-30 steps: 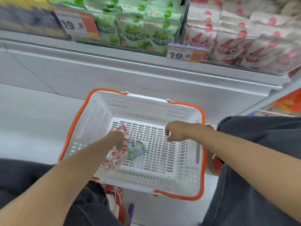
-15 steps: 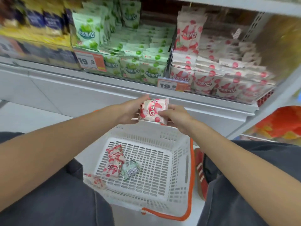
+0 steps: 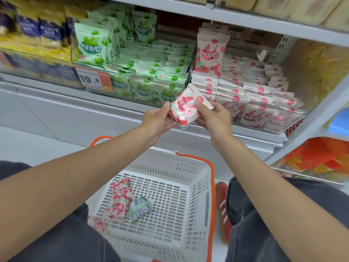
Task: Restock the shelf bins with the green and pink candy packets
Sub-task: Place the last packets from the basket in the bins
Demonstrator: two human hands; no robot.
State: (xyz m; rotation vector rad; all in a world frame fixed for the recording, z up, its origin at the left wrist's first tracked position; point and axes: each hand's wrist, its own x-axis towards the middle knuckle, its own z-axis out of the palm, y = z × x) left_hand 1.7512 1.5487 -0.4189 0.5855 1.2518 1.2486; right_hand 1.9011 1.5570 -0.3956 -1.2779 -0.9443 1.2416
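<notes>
A pink candy packet point(image 3: 186, 108) is held up between both hands in front of the shelf's lower edge. My left hand point(image 3: 157, 119) grips its left side and my right hand point(image 3: 214, 118) pinches its right side. Behind it the green bin point(image 3: 143, 59) is full of green packets and the pink bin point(image 3: 245, 86) is full of pink ones. Below, a white basket with orange trim point(image 3: 211, 186) holds pink packets point(image 3: 120, 200) and one green packet point(image 3: 140, 207).
Price tag point(image 3: 94, 79) reads 19.8 on the green bin's front. Blue and yellow packs point(image 3: 37, 35) fill the shelf to the left. An orange bag point(image 3: 321, 157) lies on the lower right shelf. My knees flank the basket, with a red shoe point(image 3: 223, 208) beside it.
Both hands left the basket and rose with a pink packet to the shelf front. The packet now sits a little higher and further right, tilted, near the divider between the bins.
</notes>
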